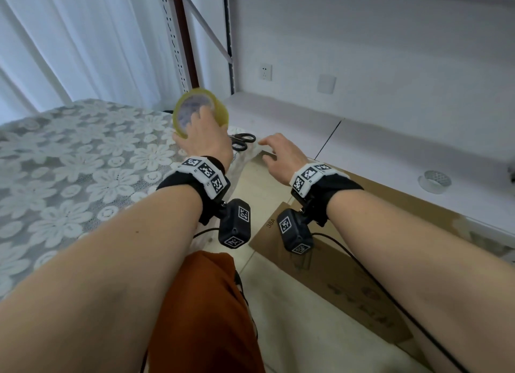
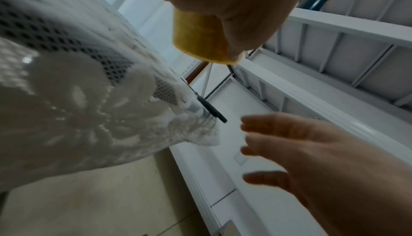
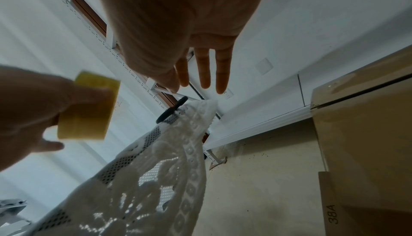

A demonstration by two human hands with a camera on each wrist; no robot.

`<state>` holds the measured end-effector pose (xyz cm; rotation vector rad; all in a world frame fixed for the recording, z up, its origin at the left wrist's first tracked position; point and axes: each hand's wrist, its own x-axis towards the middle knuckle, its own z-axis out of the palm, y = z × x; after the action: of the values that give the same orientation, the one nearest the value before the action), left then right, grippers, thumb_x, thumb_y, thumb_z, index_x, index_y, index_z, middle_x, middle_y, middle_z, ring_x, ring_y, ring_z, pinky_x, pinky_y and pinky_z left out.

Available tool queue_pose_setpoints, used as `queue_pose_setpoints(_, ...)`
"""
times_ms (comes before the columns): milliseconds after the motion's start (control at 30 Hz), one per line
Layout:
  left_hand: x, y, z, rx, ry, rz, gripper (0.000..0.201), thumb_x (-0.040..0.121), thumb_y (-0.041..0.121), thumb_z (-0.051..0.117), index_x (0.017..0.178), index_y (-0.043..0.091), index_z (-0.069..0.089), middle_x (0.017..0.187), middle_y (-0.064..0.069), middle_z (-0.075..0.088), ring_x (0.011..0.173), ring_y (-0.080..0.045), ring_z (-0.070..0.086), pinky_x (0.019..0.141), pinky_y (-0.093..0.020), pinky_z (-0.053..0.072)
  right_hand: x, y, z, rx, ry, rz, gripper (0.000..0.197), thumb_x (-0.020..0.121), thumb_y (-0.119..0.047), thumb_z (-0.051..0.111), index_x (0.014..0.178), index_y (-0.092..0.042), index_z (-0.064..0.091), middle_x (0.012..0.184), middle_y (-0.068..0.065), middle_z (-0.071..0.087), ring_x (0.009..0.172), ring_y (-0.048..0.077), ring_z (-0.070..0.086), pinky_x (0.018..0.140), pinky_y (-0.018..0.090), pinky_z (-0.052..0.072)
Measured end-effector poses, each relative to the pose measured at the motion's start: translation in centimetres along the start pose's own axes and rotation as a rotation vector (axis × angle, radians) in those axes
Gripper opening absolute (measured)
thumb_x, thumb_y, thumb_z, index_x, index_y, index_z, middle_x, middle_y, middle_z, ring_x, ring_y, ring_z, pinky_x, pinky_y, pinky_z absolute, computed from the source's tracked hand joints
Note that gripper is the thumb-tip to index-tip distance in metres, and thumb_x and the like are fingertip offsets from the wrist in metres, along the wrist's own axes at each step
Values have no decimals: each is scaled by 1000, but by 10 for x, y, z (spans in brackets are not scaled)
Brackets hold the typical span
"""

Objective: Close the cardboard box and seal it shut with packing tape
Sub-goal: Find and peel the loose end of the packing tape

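Altogether two hands, two rolls of tape, one pair of scissors and one cardboard box are in sight. The left hand grips the yellow tape roll, fingers curled over its rim and thumb on the far side, holding it up above the edge of the lace tablecloth. The right hand holds nothing; its fingers are straight and loosely spread, hovering above the far corner of the cardboard box.

In the right wrist view the yellow tape roll shows as a broad translucent amber band, and the right hand's fingers point away from the camera, apart from one another. In the left wrist view the same roll is pinched under the left hand's thumb.

That box is plain brown, low and long, standing on the pale tiled floor to the person's right, against a white shelf unit. Its top looks closed, with a dark seam line running along it in the right wrist view. A side flap bears the printed mark "38A"; faint dark printing further along the side is too blurred to read.

Black-handled scissors lie at the tablecloth's corner, between the two hands. A second, clear tape roll rests on the shelf, well apart from both hands.
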<state>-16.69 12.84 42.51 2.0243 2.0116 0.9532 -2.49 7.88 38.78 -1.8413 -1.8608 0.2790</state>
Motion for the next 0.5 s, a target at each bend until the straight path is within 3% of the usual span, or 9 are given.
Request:
queue_pose_setpoints(67, -3, 5, 0, -127, 56, 71, 30, 96, 23, 53, 123, 13, 46, 123, -4, 55, 122, -27, 45, 108, -55, 26, 9, -7, 5, 18, -17, -14, 36, 98, -14, 44, 133, -13, 49, 136, 5, 47, 115, 21, 53, 91, 24, 36)
queue_pose_setpoints(133, -3, 8, 0, -294, 60, 126, 19, 96, 16, 53, 112, 9, 45, 111, -8, 53, 104, -26, 47, 90, -40, 40, 19, -13, 9, 44, -24, -4, 34, 100, -16, 41, 133, -11, 49, 135, 7, 48, 113, 23, 54, 89, 24, 35)
queue_pose_setpoints(200, -1, 5, 3, -406, 44, 162, 14, 95, 13, 54, 101, 11, 41, 100, -7, 49, 89, -21, 44, 74, -31, 37, 29, -16, 14, 52, -27, 19, 33, 101, -18, 39, 131, -8, 49, 132, 10, 50, 112, 26, 53, 90, 27, 35)
queue_pose_setpoints(300, 3, -3, 13, -476, 17, 158, 20, 94, 15, 57, 92, 13, 37, 87, -1, 45, 81, -18, 41, 68, -26, 32, 42, -16, 21, 22, -35, 48, 31, 101, -19, 42, 127, -6, 50, 127, 13, 53, 111, 28, 53, 91, 32, 37)
queue_pose_setpoints(500, 14, -11, 24, -511, 52, 83, 43, 89, 42, 61, 67, 26, 28, 70, 8, 36, 69, -15, 36, 56, -25, 29, 59, -16, 33, 97, 45, 84, 33, 90, -33, 62, 108, -7, 54, 107, 9, 58, 94, 25, 56, 82, 35, 44)
